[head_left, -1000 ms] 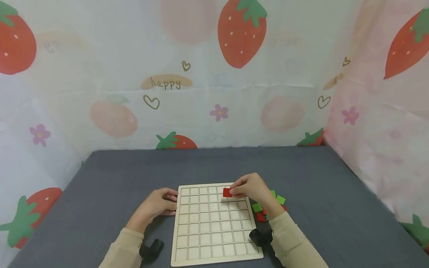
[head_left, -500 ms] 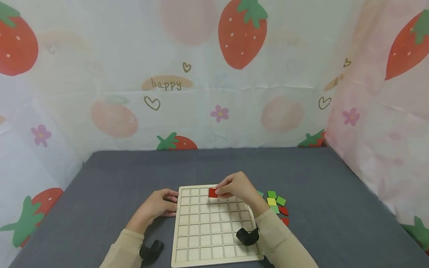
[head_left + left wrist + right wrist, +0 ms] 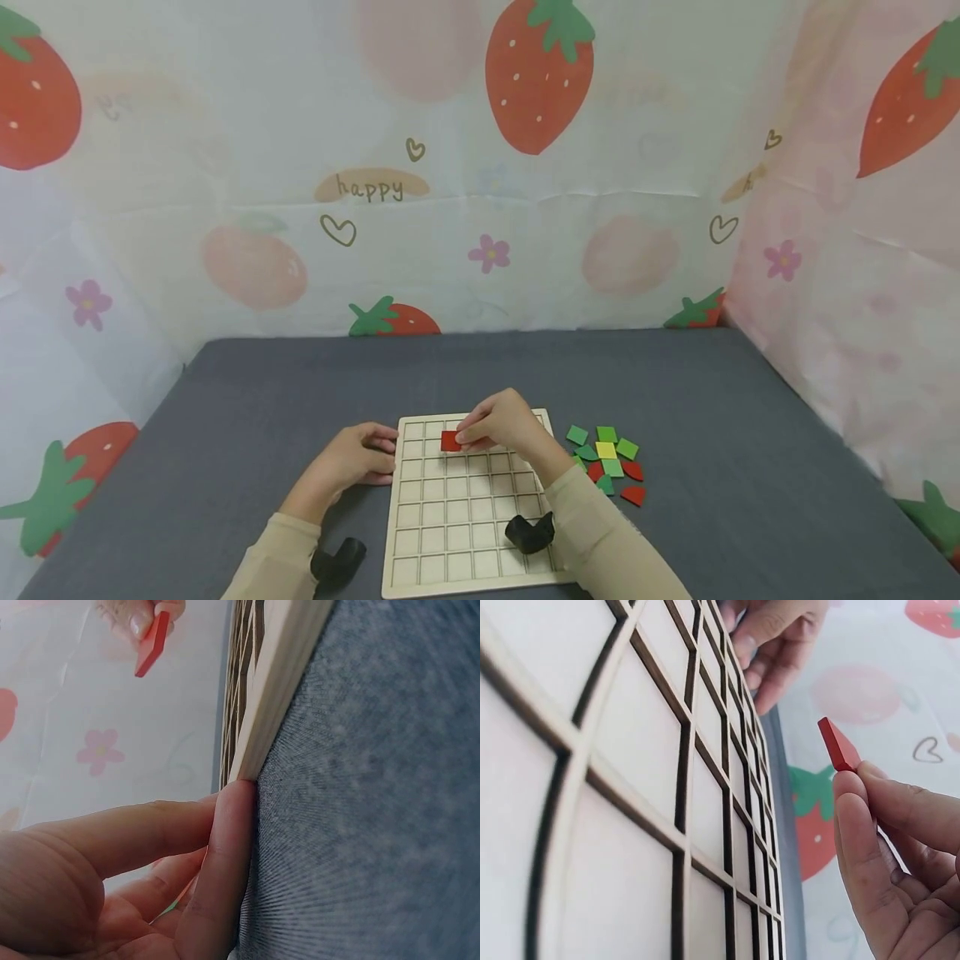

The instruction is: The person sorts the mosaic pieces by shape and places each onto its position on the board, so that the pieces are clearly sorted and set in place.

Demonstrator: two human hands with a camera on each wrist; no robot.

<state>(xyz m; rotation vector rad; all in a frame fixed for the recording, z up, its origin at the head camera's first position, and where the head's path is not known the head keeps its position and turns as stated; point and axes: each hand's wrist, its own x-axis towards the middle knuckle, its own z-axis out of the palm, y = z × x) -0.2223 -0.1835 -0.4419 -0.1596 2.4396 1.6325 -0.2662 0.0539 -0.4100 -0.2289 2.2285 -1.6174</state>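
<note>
Squarish red tile (image 3: 449,441) pinched by R hand (image 3: 501,422) over lt. wooden grid board (image 3: 433,542); L hand (image 3: 354,454) presses fingers to its edge, prob. steadying.

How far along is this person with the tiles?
Apparently just starting. In place: the grid board lies flat, left hand touching its edge; no tile shows in it, though the right arm hides part. The right hand pinches a red tile above the board. Likely remaining: the loose red, green and yellow pieces beside the board.

Pale strawberry-print cloth walls (image 3: 540,200) — below, a dark grey tabletop (image 3: 480,371)
</note>
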